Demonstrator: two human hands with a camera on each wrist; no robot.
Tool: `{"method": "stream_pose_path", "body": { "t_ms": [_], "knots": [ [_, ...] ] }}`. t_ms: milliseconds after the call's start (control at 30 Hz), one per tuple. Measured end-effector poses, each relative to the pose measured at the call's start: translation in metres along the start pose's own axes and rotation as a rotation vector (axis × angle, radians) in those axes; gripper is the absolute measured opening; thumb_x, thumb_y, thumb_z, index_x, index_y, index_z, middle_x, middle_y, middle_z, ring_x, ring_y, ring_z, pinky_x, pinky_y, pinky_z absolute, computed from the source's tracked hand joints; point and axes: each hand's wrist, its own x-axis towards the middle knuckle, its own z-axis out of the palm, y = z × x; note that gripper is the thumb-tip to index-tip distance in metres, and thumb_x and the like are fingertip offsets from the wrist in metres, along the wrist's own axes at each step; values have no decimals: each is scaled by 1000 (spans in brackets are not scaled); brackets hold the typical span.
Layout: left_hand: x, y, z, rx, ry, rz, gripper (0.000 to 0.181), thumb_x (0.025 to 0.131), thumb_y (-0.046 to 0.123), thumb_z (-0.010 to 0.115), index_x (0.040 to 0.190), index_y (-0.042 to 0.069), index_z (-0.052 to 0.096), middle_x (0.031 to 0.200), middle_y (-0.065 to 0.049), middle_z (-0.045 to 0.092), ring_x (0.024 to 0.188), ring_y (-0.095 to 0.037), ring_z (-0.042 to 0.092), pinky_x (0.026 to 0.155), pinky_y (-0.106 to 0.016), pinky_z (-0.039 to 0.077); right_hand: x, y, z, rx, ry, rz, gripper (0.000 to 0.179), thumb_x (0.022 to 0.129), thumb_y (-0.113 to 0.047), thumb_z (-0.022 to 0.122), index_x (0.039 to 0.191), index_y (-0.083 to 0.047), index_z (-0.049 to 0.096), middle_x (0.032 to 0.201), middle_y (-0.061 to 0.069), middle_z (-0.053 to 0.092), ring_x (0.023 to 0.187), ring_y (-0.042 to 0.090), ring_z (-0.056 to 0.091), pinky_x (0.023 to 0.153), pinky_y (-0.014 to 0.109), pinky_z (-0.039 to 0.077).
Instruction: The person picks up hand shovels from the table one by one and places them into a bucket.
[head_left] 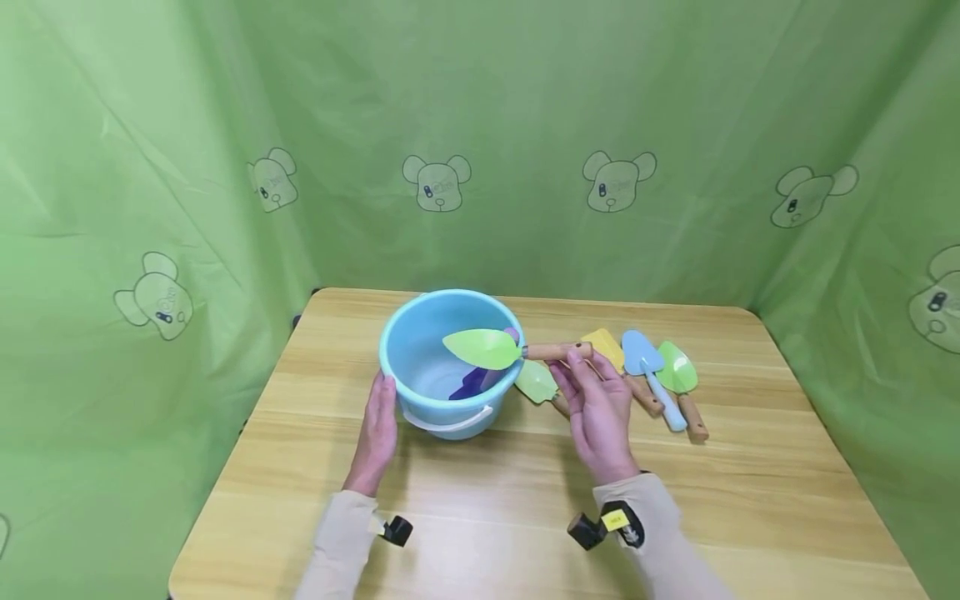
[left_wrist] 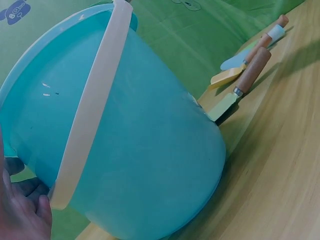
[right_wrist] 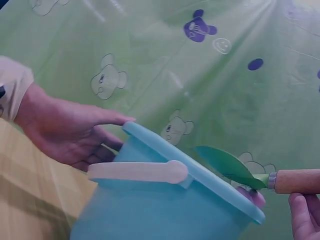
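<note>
A light blue bucket point(head_left: 450, 408) with a white handle point(right_wrist: 135, 172) stands on the wooden table. My left hand point(head_left: 378, 425) rests against its left side, thumb by the rim and fingers along the outer wall. My right hand point(head_left: 600, 412) pinches the wooden handle of a green garden trowel point(head_left: 483, 348), its blade over the bucket's opening. A dark purple piece point(head_left: 472, 383) lies inside the bucket, partly hidden. A pinkish-purple knob point(right_wrist: 251, 196) shows at the rim under the trowel. A pale green trowel point(head_left: 536, 382) lies beside the bucket, partly behind my right hand.
Right of my right hand lie a yellow shovel point(head_left: 604, 347) with a wooden handle, a blue trowel point(head_left: 641, 352) and another green trowel point(head_left: 677, 367). A green curtain point(head_left: 525, 225) with bear prints surrounds the table point(head_left: 480, 517) at the back and sides.
</note>
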Motion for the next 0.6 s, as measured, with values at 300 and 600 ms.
{"method": "stream_pose_path", "body": {
  "t_ms": [300,600],
  "knots": [
    [2,-2,1,1,2,15,62,113,50,22,167,20,18,172,-10,26,160,-35,21,129,-67,13,1,14,14,-120,-46,-66,13,97,-10,72,109,-9,71,104,-1,76,104,12,76,99,32,60],
    [1,-3,1,10,-1,15,61,112,51,21,167,24,18,171,-10,28,159,-34,24,129,-67,14,0,26,24,-439,-67,-177,37,91,-6,78,126,1,71,111,0,79,104,10,75,96,29,61]
  ]
}}
